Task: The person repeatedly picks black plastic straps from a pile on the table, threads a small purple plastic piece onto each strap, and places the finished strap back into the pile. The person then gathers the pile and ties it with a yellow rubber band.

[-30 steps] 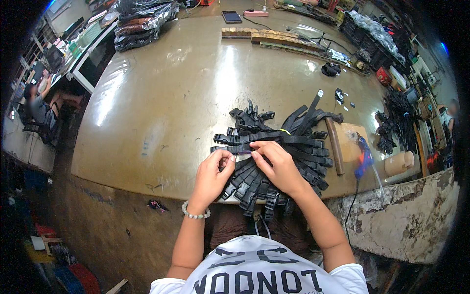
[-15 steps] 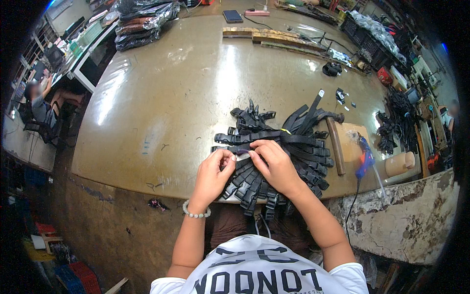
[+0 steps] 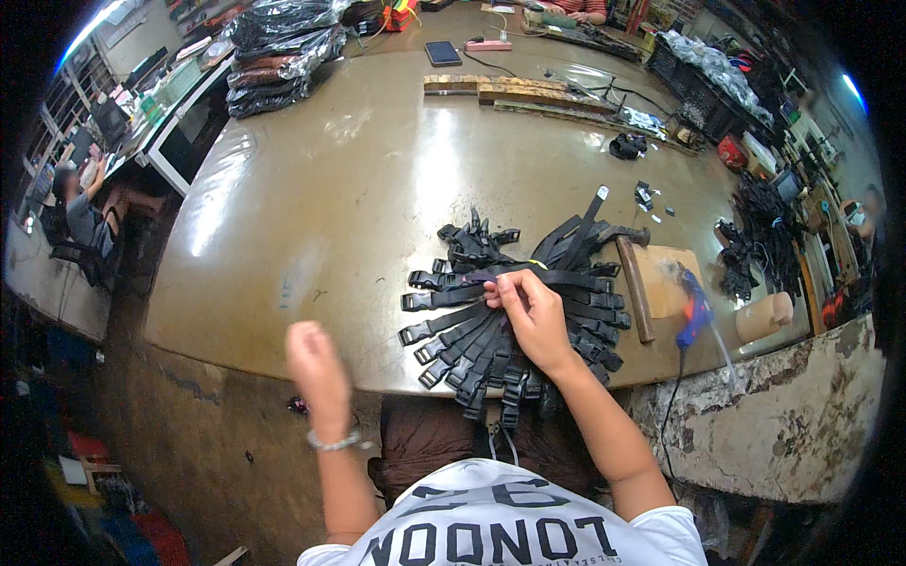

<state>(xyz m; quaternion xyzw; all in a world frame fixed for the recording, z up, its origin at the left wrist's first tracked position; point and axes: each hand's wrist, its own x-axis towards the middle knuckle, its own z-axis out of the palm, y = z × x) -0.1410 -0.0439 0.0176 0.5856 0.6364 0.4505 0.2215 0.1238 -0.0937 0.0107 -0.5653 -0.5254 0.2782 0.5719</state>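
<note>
1. Straps: bundle of black straps (image 3: 472, 344) with plastic buckles lies fanned out at the near edge of the table (image 3: 359, 212), right of centre. Yellow tie (image 3: 537, 264) around its upper middle; some buckle ends hang over the edge.
2. Right hand (image 3: 534, 319): over the middle of the fan, fingers bent and brought together, thumb against forefinger, pinching at the straps. Small purple strip (image 3: 479, 277) shows just beside the fingertips.
3. Left hand (image 3: 317, 370): well apart from the straps, at the near table edge on the left. Motion-blurred; fingers look bent, can't tell if they grip anything. Pale bracelet (image 3: 334, 441) on that wrist.
4. Right of straps: hammer (image 3: 634, 292) with wooden handle, lying along the left side of a cardboard sheet (image 3: 672, 297). Blue and red glue gun (image 3: 696, 316) at the sheet's right side, cardboard tube (image 3: 764, 318) further right.
5. Far side: phone (image 3: 443, 54), pink power strip (image 3: 488, 45), wooden bars (image 3: 519, 91), plastic-wrapped stack (image 3: 283, 57) at far left.
6. Seated person (image 3: 83, 208) beyond the table's left side.
</note>
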